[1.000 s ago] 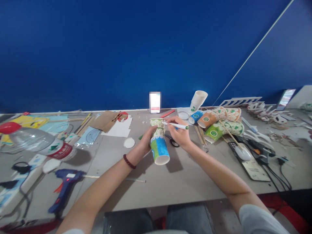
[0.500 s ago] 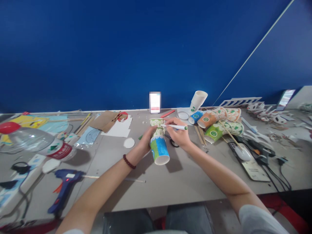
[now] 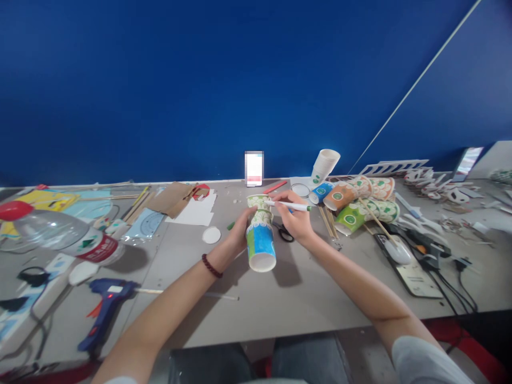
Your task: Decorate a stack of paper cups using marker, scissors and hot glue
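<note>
Several paper cups joined end to end form a stack [image 3: 261, 246], blue and green at the near end and white with green patterns at the far end. My left hand [image 3: 239, 230] is wrapped round its left side, holding it above the table. In my right hand [image 3: 294, 216] is a white marker with a green end [image 3: 298, 207], pinched between the fingers. The marker's tip points left and meets or nearly meets the patterned far cup; exact contact is too small to tell. The near cup's open rim faces me.
Left on the table [image 3: 312, 304] are a bottle [image 3: 68, 234], a glue gun [image 3: 108, 304], a power strip [image 3: 40, 293] and cardboard [image 3: 172, 200]. Scissors [image 3: 285, 233] lie beyond the stack. To the right are decorated cups [image 3: 352, 217], a white cup stack [image 3: 326, 166] and a mouse [image 3: 398, 250].
The cup stack has turned slightly, its near end shifting left and showing more blue. My right hand and the marker have moved a little, and more of the scissors shows.
</note>
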Demonstrator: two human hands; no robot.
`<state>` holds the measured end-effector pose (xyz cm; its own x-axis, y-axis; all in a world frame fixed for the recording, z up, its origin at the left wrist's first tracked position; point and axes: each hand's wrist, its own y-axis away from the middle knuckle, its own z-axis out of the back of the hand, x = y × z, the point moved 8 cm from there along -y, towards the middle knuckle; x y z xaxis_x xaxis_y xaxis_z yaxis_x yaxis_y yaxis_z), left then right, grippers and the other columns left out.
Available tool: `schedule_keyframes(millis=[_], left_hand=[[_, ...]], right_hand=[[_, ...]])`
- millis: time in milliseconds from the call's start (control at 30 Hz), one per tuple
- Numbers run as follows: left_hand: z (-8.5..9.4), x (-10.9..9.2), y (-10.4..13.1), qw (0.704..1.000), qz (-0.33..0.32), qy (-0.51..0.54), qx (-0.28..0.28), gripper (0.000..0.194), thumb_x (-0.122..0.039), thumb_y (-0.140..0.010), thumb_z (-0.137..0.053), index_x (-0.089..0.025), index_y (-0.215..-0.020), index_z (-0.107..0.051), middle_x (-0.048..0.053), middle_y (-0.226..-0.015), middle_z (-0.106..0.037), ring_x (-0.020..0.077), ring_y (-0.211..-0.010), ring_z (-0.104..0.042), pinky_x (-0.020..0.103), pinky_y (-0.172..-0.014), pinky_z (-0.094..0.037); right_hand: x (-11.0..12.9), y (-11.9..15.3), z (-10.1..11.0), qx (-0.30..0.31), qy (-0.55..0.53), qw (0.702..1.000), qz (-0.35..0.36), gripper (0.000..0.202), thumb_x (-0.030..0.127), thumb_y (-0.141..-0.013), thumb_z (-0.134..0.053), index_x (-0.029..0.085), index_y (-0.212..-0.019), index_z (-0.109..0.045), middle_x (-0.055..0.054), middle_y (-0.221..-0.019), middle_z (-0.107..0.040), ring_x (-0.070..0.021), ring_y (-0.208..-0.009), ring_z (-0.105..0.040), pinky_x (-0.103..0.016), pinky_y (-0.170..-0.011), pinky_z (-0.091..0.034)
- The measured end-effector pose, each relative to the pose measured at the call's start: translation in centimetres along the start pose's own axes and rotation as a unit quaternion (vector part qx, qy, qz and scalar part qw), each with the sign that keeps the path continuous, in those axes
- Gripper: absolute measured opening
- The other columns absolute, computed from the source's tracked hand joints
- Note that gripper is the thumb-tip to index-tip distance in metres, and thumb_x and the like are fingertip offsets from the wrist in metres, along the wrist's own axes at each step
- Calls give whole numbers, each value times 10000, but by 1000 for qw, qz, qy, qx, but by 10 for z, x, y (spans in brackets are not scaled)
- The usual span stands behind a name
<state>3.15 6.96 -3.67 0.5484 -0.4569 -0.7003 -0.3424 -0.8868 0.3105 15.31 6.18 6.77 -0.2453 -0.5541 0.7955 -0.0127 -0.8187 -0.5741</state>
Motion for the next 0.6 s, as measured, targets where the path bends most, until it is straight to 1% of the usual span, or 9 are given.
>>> schedule_keyframes(millis=[67, 200, 333, 500, 600], left_hand=[[-1, -1, 0, 1000, -4, 2, 3, 291, -365, -742, -633, -130, -912, -617, 47, -715, -654, 150, -586, -605, 261, -592, -494], [-4, 1, 0, 1000, 6, -3, 28, 308, -379, -757, -614, -130, -939, -619, 63, -738, -668, 173, -597, -618, 287, -600, -506], [-1, 2, -2, 1000, 9, -4, 17, 287, -348, -775, -589, -121, -948, -623, 72, -733, -673, 193, -630, -639, 294, -612, -514], [-1, 7, -4, 999, 35, 0, 26, 285, -339, -793, -564, -112, -953, -630, 77, -735, -677, 205, -662, -654, 297, -631, -521], [-5, 8, 2, 998, 44, -16, 40, 310, -344, -794, -593, -114, -998, -629, 71, -737, -678, 193, -641, -649, 285, -613, -514]], right_hand=[[0, 0, 0, -2, 3, 1000, 0, 69, 227, -796, -524, 228, -784, -591, -50, -868, -706, -238, -901, -669, -365, -810, -524], [2, 0, 0, -2, -1, 1000, 6, 72, 232, -798, -525, 226, -789, -595, -45, -885, -706, -230, -903, -667, -345, -796, -523], [4, 0, 0, -1, 9, 1000, 8, 80, 237, -798, -523, 222, -791, -601, -44, -878, -703, -219, -854, -668, -334, -771, -522], [0, 0, -1, 2, -1, 1000, 5, 71, 223, -803, -529, 213, -797, -599, -46, -863, -695, -223, -877, -670, -343, -798, -516], [-1, 1, -3, 11, 1, 1000, 3, 67, 218, -808, -533, 219, -801, -599, -44, -863, -701, -227, -890, -673, -354, -817, -511]])
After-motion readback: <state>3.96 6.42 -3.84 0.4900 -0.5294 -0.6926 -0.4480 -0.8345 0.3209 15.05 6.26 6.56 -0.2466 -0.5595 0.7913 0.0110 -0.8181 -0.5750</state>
